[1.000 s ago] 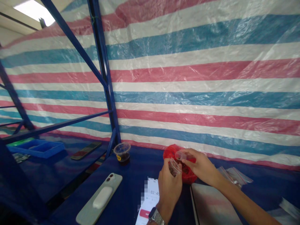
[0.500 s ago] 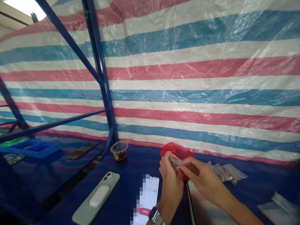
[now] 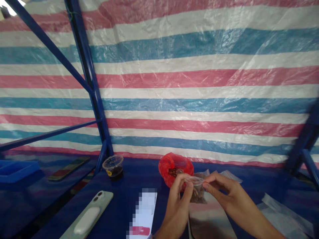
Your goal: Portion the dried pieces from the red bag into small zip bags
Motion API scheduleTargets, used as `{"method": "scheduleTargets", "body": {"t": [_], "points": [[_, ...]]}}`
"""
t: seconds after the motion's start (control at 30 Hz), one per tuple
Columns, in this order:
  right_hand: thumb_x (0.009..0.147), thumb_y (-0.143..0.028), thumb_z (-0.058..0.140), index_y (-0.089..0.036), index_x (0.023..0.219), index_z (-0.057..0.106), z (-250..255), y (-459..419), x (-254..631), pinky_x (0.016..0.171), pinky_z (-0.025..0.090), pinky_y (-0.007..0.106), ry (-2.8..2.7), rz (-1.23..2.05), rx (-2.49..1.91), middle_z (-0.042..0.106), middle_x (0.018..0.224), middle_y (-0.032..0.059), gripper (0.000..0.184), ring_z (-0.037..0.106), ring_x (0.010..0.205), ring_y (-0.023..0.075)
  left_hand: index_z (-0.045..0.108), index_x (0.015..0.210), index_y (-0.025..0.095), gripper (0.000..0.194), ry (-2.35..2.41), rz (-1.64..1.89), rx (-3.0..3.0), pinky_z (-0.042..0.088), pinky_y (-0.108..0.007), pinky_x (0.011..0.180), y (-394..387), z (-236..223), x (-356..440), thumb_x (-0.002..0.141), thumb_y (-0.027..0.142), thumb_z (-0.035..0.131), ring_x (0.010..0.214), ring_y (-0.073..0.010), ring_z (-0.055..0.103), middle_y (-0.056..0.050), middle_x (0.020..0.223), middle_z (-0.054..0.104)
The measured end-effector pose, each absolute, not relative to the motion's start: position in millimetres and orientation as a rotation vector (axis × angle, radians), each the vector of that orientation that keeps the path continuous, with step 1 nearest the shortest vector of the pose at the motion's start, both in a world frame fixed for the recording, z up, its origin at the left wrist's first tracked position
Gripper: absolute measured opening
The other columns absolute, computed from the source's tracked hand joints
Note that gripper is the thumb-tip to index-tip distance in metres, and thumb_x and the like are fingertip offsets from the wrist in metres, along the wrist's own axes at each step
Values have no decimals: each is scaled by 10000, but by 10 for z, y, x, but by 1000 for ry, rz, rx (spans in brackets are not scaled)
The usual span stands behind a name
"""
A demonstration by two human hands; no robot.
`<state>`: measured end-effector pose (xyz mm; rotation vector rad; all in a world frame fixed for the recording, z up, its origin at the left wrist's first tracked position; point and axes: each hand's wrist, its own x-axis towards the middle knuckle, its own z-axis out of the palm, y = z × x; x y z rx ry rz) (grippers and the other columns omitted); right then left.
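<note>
Left hand [image 3: 175, 212]: your fingers pinched nearly shut on one clear zip bag [image 3: 198, 194] of brown pieces.
Right hand [image 3: 231, 197]: your fingers pinched its top edge too.
Red plastic bag [image 3: 174, 169]: one, just behind.

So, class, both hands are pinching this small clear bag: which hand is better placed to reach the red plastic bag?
Probably the left hand: it sits in front of the red plastic bag, its fingers overlapping it, while the right hand lies further off, beyond the small clear bag.
</note>
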<state>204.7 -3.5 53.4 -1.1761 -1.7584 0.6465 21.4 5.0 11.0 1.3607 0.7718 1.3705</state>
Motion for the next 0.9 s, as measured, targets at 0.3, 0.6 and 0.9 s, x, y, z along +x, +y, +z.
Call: {"method": "scheduleTargets", "body": {"t": [0.3, 0.6, 0.9], "points": [[978, -439, 595, -249, 861, 708, 496, -57, 2009, 709, 535, 275, -1785, 625, -1137, 750, 808, 1, 250, 705, 757, 188, 702, 881, 180, 399, 737, 1421, 1322, 501, -251, 710, 109, 147, 259, 910, 578, 717, 784, -181, 665, -36, 815, 730], [924, -551, 593, -230, 795, 708, 458, -29, 2037, 673, 497, 268, -1668, 846, -1205, 687, 748, 3, 364, 642, 721, 182, 692, 862, 176, 411, 848, 1310, 1403, 515, -276, 717, 76, 152, 297, 936, 578, 653, 773, -202, 684, -45, 795, 733], [858, -469, 569, -228, 718, 724, 80, 85, 2312, 680, 485, 319, -1828, 711, -1518, 756, 752, 55, 319, 681, 735, 241, 722, 1018, 198, 359, 1243, 1309, 1614, 491, -332, 809, 210, -27, 152, 1015, 459, 475, 911, -249, 709, -89, 974, 778]]}}
